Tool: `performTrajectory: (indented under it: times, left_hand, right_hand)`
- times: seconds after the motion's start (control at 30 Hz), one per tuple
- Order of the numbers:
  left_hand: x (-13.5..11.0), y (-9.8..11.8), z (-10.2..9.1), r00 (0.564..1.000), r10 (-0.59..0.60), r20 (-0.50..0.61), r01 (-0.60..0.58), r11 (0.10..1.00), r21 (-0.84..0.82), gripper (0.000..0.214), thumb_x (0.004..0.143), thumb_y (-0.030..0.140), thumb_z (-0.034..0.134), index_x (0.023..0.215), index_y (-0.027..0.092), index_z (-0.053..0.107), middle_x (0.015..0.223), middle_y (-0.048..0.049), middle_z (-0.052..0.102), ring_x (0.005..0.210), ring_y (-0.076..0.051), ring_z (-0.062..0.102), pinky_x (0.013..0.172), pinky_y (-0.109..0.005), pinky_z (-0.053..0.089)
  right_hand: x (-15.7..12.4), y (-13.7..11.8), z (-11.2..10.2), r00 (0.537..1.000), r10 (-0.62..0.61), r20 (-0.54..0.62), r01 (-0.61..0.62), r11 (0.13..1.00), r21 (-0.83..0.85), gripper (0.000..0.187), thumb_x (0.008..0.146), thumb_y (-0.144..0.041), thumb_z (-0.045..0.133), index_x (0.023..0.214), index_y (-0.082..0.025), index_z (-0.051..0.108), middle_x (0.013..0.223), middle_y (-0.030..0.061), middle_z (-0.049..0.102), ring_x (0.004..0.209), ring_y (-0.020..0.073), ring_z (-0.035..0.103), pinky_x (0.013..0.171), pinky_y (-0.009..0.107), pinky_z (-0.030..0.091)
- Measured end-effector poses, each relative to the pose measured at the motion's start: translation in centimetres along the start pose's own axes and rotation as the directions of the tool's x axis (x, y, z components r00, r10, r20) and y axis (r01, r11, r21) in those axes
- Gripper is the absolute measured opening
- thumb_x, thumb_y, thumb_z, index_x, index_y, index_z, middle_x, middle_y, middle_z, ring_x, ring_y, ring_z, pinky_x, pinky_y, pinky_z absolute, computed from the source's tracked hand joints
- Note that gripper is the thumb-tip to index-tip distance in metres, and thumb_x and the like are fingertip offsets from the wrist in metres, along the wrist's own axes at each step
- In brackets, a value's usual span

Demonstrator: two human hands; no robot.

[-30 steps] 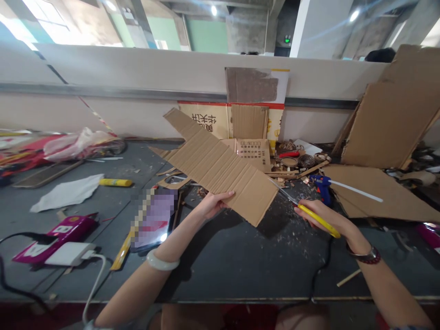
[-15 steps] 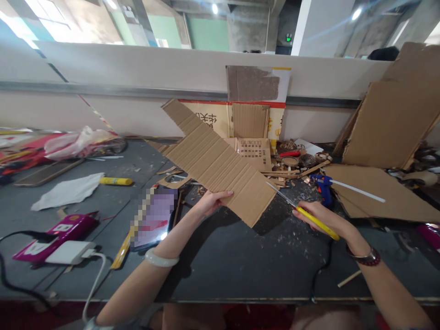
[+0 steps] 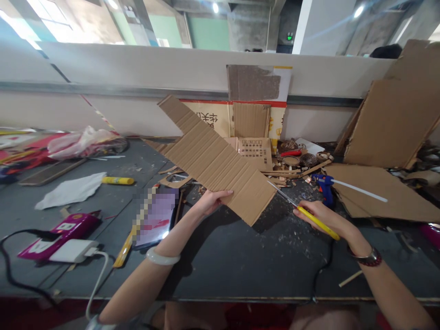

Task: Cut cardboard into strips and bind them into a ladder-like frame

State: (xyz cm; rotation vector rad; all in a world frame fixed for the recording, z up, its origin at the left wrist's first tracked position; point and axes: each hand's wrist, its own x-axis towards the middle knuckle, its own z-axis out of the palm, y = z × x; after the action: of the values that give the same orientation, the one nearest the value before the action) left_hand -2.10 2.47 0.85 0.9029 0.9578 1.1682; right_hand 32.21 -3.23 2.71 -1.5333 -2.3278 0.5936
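Observation:
A long piece of corrugated cardboard [image 3: 220, 160], with a narrower strip at its upper left end, is held tilted above the dark table. My left hand [image 3: 212, 201] pinches its lower edge, thumb on top and the other fingers hidden beneath. In my right hand [image 3: 318, 214] is a pair of scissors [image 3: 319, 223] with yellow handles, fingers wrapped round them. The blade tips meet the cardboard's right edge near its lower right corner. How far the blades are apart is hard to make out.
A blue glue gun [image 3: 324, 189] with a white glue stick lies beyond my right hand. Left of my left arm are a phone [image 3: 158, 217], a yellow-handled cutter [image 3: 124, 247] and a purple power strip [image 3: 62, 233]. Cardboard scraps [image 3: 292, 172] and leaning sheets [image 3: 388, 123] stand behind.
The cardboard's upper left end has shifted slightly up and left. Both hands keep their grips, and the scissors stay at the right edge.

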Motion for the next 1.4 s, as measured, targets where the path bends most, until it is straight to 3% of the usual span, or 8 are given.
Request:
performTrajectory:
  times: [0.23,0.87,1.4]
  left_hand:
    - [0.30,-0.35,-0.23,1.000,0.001,0.009,-0.001,1.000,0.011,0.061,0.055,0.011,0.076,0.113,0.019,0.057,0.101,-0.0059,0.067,0.090,-0.020,0.062,0.077,-0.027,0.050]
    - [0.16,-0.08,-0.09,1.000,-0.007,0.004,0.006,0.999,0.036,0.061,0.055,0.013,0.076,0.113,0.020,0.056,0.102,-0.0057,0.066,0.093,-0.022,0.062,0.075,-0.028,0.052]
    - [-0.15,0.09,0.09,1.000,-0.024,0.003,0.024,0.997,0.080,0.062,0.057,0.015,0.075,0.114,0.018,0.053,0.108,-0.0078,0.063,0.098,-0.022,0.059,0.083,-0.032,0.049]
  right_hand:
    - [0.06,0.16,-0.13,0.998,-0.059,0.009,0.059,0.997,-0.040,0.037,0.085,-0.048,0.041,0.073,-0.016,0.055,0.055,0.0000,0.053,0.049,0.0101,0.043,0.046,0.022,0.028]
    - [-0.03,0.33,0.06,0.999,-0.036,0.012,0.036,0.999,-0.030,0.035,0.084,-0.048,0.044,0.075,-0.016,0.055,0.055,-0.0003,0.054,0.049,0.0105,0.045,0.047,0.022,0.029]
    - [-0.11,0.10,-0.10,0.999,-0.040,0.016,0.040,0.998,-0.044,0.037,0.085,-0.050,0.042,0.078,-0.016,0.056,0.058,0.0007,0.056,0.050,0.0111,0.047,0.049,0.022,0.030]
